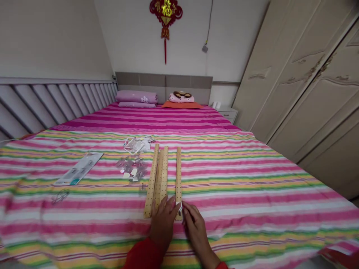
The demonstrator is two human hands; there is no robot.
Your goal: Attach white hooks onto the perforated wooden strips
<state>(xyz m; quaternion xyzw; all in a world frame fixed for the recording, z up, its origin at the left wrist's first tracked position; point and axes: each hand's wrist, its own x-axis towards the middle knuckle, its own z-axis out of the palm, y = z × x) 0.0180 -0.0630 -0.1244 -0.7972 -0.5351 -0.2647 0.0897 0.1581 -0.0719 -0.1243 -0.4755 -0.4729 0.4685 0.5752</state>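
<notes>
Several long wooden strips with rows of small holes lie lengthwise on the striped bedspread (252, 194). A bundle of them (157, 179) is on the left and a single strip (178, 172) lies apart on the right. My left hand (164, 220) rests on the near end of the bundle, its fingers reaching to the single strip. My right hand (193, 222) pinches a small white piece (179, 206) at the near end of the single strip. Both sleeves are red.
A pile of small clear hooks (132, 168) and clear plastic bags (137, 144) lie left of the strips. A printed packaging card (80, 168) lies farther left. Pillows (136, 98) sit at the headboard. A wardrobe (308, 86) lines the right side.
</notes>
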